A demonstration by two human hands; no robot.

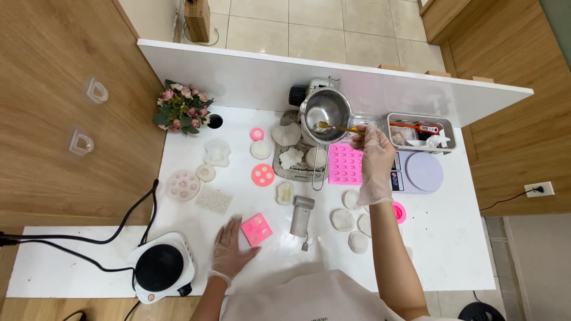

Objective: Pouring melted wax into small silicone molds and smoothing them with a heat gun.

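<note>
My right hand [376,156], gloved, has its fingers [361,139] pinched on a thin stick [339,126] whose tip sits in the steel pot [324,115] at the back of the white bench [452,238]. My left hand [231,248] lies flat, fingers spread, touching a small pink mold [256,229]. A larger pink mold [345,163] sits just beside the pot, a hot plate [160,267] at the near left.

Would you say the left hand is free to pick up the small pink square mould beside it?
Probably yes: the left hand lies flat, empty, touching the pink square mould, with nothing between them.
</note>
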